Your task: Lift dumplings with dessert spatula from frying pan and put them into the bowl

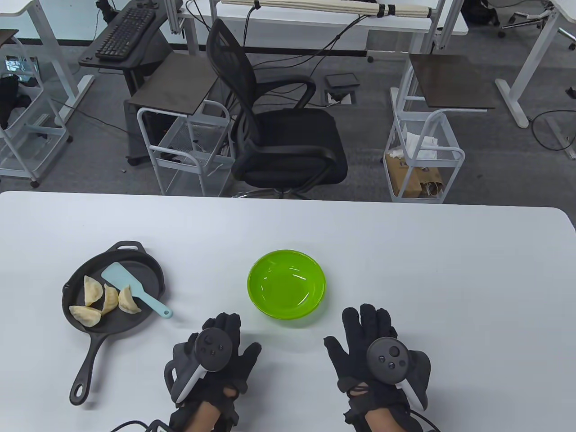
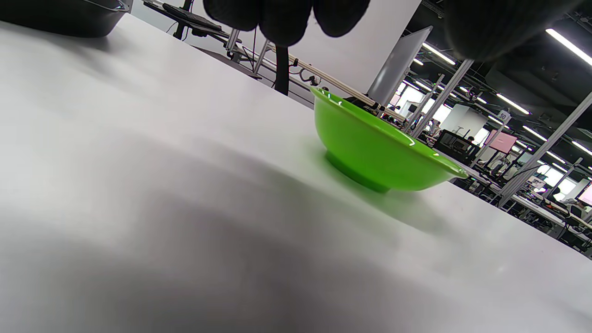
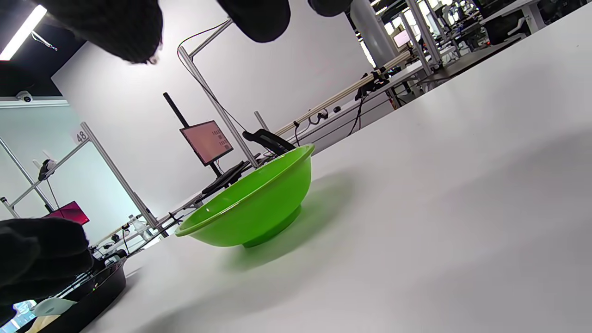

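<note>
A black cast-iron frying pan sits at the table's left with its long handle toward me. Several pale dumplings lie in it. A light blue dessert spatula rests across them, its handle over the pan's right rim. The green bowl stands empty at the table's middle, also in the wrist views as the bowl and the bowl. My left hand lies flat on the table below the bowl's left side, holding nothing. My right hand lies flat to the bowl's lower right, fingers spread.
The white table has bare surface to the right and behind the bowl. A black office chair and wire carts stand beyond the far edge. The pan's rim shows at the right wrist view's lower left.
</note>
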